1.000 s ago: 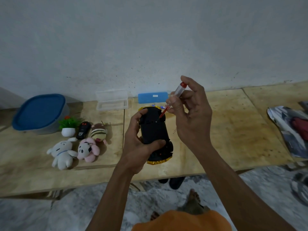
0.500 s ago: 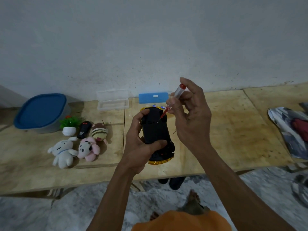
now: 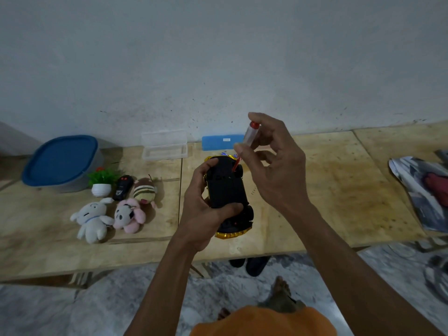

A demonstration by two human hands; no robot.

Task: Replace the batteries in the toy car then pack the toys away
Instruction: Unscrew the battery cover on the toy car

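The toy car (image 3: 228,190) lies upside down on the wooden table (image 3: 327,195), its black underside up and gold trim showing at both ends. My left hand (image 3: 202,209) grips its body from the left side. My right hand (image 3: 274,166) holds a small screwdriver (image 3: 249,135) with a clear handle, red cap and red shaft; its tip rests on the underside near the car's far end. Blue-wrapped batteries (image 3: 228,155) peek out just behind the car.
To the left lie a white plush (image 3: 91,219), a pink plush (image 3: 128,214), a striped plush (image 3: 144,190), a black remote (image 3: 122,187) and a small potted plant (image 3: 101,181). A blue-lidded tub (image 3: 60,162), a clear case (image 3: 164,144) and a blue case (image 3: 218,141) stand along the wall. A crumpled bag (image 3: 421,190) sits right.
My right hand's fingers have shifted around the screwdriver handle while the tip stays on the car's underside. My left hand keeps its hold on the car.
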